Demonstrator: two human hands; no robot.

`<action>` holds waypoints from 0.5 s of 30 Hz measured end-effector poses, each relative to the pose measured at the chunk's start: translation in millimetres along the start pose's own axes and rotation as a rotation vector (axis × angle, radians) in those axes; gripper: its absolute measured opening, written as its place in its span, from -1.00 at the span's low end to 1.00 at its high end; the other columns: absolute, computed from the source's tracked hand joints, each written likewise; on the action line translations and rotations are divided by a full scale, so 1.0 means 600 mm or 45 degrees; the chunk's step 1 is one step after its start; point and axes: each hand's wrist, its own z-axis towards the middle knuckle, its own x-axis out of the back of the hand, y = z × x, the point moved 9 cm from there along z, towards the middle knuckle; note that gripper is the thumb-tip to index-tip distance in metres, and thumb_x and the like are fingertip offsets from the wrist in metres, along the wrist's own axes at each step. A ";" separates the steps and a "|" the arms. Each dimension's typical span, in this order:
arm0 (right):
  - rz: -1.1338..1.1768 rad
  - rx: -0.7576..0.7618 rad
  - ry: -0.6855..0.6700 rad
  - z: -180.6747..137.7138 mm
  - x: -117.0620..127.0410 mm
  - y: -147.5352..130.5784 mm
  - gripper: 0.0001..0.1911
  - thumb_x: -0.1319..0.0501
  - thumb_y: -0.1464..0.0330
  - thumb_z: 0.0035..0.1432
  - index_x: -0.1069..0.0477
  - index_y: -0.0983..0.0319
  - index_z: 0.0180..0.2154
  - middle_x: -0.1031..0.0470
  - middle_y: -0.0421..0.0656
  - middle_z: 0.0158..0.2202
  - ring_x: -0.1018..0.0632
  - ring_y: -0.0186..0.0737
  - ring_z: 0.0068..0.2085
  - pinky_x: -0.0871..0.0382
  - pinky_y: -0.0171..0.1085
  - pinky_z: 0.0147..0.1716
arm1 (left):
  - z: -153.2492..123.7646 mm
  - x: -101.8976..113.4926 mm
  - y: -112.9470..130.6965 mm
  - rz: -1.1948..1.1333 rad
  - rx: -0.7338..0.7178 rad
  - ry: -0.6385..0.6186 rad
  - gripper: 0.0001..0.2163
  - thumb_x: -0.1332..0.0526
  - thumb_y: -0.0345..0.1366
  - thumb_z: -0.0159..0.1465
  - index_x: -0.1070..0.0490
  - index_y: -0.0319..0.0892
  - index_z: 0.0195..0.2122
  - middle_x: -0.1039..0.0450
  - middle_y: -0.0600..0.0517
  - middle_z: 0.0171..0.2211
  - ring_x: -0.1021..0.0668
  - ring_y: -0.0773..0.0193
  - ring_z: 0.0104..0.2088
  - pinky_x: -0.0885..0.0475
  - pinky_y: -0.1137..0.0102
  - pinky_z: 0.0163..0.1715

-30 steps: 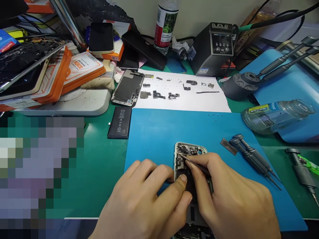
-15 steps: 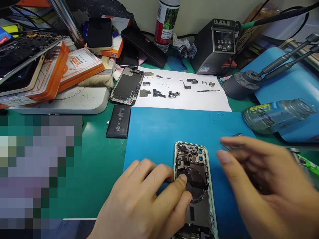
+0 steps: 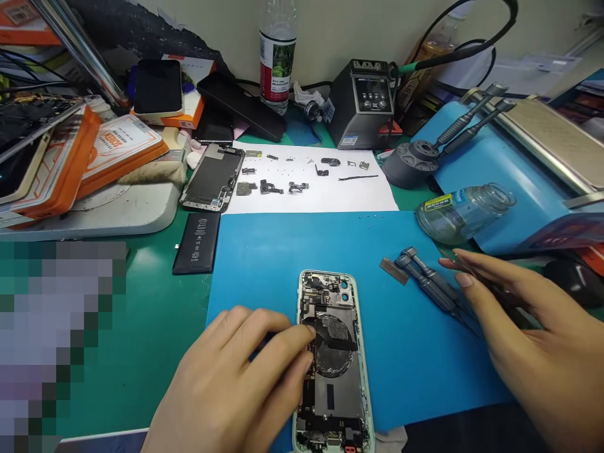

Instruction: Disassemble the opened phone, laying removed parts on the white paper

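Observation:
An opened phone (image 3: 337, 384) with a pale green frame lies on a blue mat (image 3: 283, 251), its boards and round coil exposed. My left hand (image 3: 236, 384) grips the phone's left edge, thumb and forefinger pressed against the frame. To the right of the phone, my right hand (image 3: 528, 333) hovers low over the mat with its fingers stretched out flat. Its fingertips are at the handles of two dark screwdrivers (image 3: 427, 283). Whether anything lies under that palm is hidden. A small metal strip (image 3: 389, 270) rests beside the screwdrivers.
Behind the mat, a white sheet (image 3: 325, 198) carries several small removed parts. A screen assembly (image 3: 212, 176) and a black battery (image 3: 197, 242) lie to its left. A glass bottle (image 3: 462, 211) lies on its side at right. A soldering station (image 3: 361, 104), water bottle (image 3: 277, 56) and orange boxes (image 3: 108, 148) crowd the back.
My right hand left the phone's upper part, where it held a thin tool, and swung right to the screwdrivers. The left hand stayed on the phone. The view shifted right.

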 end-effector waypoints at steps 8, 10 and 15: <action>-0.061 0.108 0.091 0.020 -0.002 -0.012 -0.63 -0.21 0.12 0.55 -0.68 0.12 0.14 -0.74 -0.06 0.03 -0.74 0.01 -0.07 -0.58 -0.07 -0.02 | 0.001 -0.009 -0.004 0.116 0.020 -0.038 -0.60 -0.17 -0.21 0.62 -0.33 -0.04 0.44 -0.65 0.03 -0.08 -0.63 0.18 -0.18 -0.49 0.32 -0.19; -0.020 0.105 0.089 0.024 -0.003 -0.003 -0.64 -0.26 0.16 0.53 -0.65 0.12 0.20 -0.75 -0.08 -0.03 -0.73 -0.01 -0.06 -0.59 -0.08 0.02 | -0.001 -0.014 0.001 0.155 -0.030 -0.063 -0.59 -0.18 -0.17 0.62 -0.35 0.01 0.45 -0.63 0.02 -0.05 -0.62 0.16 -0.18 -0.48 0.30 -0.20; 0.115 0.006 0.019 0.038 0.001 0.026 -0.57 -0.26 0.21 0.52 -0.55 0.05 0.34 -0.74 -0.09 0.05 -0.73 0.00 -0.02 -0.61 -0.05 0.04 | -0.010 -0.018 0.000 0.157 -0.001 -0.033 -0.68 -0.11 -0.14 0.65 -0.47 0.11 0.34 -0.57 0.02 -0.04 -0.60 0.15 -0.14 -0.44 0.27 -0.19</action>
